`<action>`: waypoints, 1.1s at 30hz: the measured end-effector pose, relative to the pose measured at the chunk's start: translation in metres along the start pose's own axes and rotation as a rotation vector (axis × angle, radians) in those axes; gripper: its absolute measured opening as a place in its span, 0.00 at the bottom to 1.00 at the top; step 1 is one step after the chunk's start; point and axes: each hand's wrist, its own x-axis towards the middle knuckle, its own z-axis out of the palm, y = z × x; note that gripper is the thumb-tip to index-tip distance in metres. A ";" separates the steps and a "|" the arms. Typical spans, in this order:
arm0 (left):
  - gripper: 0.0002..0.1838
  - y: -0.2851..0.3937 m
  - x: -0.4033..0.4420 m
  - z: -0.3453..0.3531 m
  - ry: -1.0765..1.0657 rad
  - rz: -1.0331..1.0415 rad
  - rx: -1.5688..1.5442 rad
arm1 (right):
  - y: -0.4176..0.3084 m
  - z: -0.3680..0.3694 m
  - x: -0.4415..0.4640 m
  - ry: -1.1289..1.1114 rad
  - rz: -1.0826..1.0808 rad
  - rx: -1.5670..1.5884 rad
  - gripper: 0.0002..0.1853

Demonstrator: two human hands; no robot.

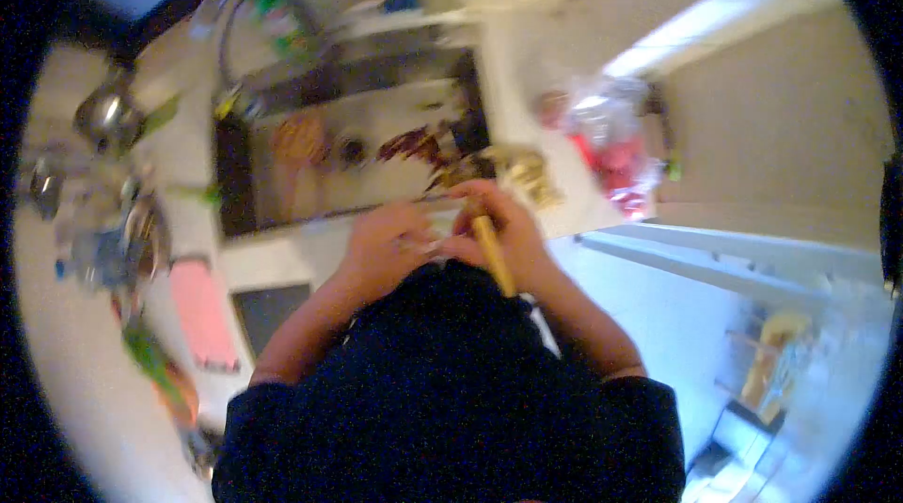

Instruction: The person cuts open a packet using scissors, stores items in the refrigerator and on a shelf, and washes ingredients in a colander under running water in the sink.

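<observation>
My left hand and my right hand are close together over the front rim of the sink. Across my right hand's grip lies a yellow handle, its lower end pointing toward my body; the working end of this tool is hidden. The fingers of my left hand are curled around something pale and blurred between the two hands, too smeared to name. Dark reddish scraps lie in the sink just beyond my hands. Beside my right hand, brownish-yellow pieces are heaped at the sink's right edge.
A faucet and a green bottle stand behind the sink. Left are a pink board, a metal pot and a clear bottle. A red-and-clear plastic bag sits on the right counter.
</observation>
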 end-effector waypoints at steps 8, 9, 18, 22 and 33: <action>0.12 -0.013 0.002 0.013 0.026 -0.185 -0.187 | 0.066 -0.135 -0.024 0.023 0.139 -0.649 0.29; 0.11 -0.009 0.006 0.015 0.046 -0.160 -0.155 | 0.063 -0.153 -0.030 0.158 0.119 -0.662 0.26; 0.11 0.003 0.025 0.028 0.078 -0.208 -0.211 | -0.066 -0.399 -0.067 0.620 -0.087 -1.666 0.18; 0.12 -0.002 0.021 0.040 0.160 -0.200 -0.165 | -0.131 -0.486 -0.068 0.689 -0.257 -2.162 0.26; 0.10 0.021 0.013 0.047 0.244 -0.479 -0.216 | -0.163 -0.519 -0.049 0.672 -0.160 -2.235 0.18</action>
